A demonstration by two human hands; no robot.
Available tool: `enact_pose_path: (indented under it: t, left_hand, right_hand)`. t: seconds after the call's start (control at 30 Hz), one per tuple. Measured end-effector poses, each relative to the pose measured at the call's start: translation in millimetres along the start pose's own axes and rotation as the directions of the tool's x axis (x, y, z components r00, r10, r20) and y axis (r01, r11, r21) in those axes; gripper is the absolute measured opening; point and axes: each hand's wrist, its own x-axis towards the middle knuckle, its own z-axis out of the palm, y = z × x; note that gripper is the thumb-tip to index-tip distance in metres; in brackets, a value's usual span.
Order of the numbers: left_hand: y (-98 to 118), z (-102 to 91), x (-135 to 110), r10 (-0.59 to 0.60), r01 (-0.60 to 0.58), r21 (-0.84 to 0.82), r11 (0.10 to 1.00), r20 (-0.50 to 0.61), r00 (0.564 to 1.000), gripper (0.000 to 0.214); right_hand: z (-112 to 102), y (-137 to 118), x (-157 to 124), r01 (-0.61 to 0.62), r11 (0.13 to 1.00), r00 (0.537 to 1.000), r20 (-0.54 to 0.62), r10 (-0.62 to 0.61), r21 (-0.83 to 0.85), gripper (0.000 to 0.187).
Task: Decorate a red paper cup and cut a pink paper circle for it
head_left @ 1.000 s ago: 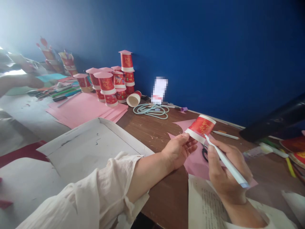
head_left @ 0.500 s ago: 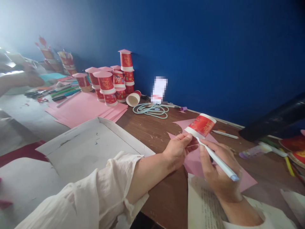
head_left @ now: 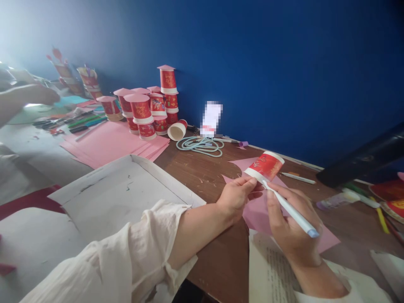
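The cup [head_left: 267, 165] is red with gold markings and a white band at each end. It is tipped on a slant just beyond the left hand [head_left: 235, 200], whose thumb and fingers pinch the white band nearest them; its other end leans up and away to the right of that hand. The gold design is too blurred to read.

The pen [head_left: 292, 210] is slim and pale, with a bluer butt end. It slants across the right hand [head_left: 295, 221], pinched near its tip, which meets or nearly meets the cup's near band, just beside the left thumb; the butt points down, back toward the right wrist.
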Motion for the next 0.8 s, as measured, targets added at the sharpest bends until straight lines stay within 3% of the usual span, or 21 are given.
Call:
enact_pose_path:
  t: [0.47, 0.8]
  left_hand:
    - [-0.4, -0.1, 0.1, 0.015, -0.014, 0.016, 1.0, -0.027, 1.0, 0.03]
    - [-0.5, 4.6, -1.4, -0.002, 0.008, 0.085, 0.996, -0.069, 0.998, 0.024]
  right_hand:
    - [-1.6, -0.8, 0.5, -0.013, 0.999, 0.999, 0.03, 0.012, 0.033, 0.018]
    - [-2.0, 0.7, -1.5, -0.219, 0.975, 0.975, -0.035, 0.22, 0.03, 0.022]
